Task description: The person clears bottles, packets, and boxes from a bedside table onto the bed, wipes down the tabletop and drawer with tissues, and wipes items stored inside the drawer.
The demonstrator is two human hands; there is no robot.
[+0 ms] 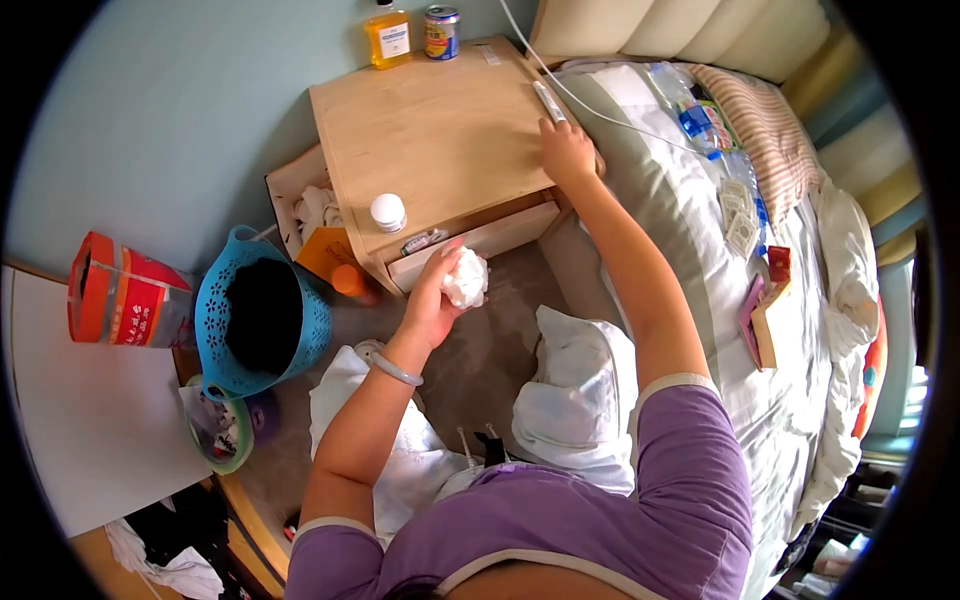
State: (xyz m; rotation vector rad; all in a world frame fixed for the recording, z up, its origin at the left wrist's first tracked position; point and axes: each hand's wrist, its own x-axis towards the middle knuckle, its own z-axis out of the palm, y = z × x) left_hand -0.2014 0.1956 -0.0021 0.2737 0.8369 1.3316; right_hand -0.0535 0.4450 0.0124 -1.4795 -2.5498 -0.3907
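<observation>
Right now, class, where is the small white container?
In the head view, the container stands on the nightstand, at its near left corner, beside the open drawer.

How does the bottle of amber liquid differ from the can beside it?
The bottle is see-through and amber with a white label; the can is printed blue and yellow. The bottle has a dark cap; the can has a flat metal top. Both stand upright near the wall.

We note the amber bottle [378,46], its cap [384,4] cropped by the upper edge, its label print [395,40] too small to read.
</observation>
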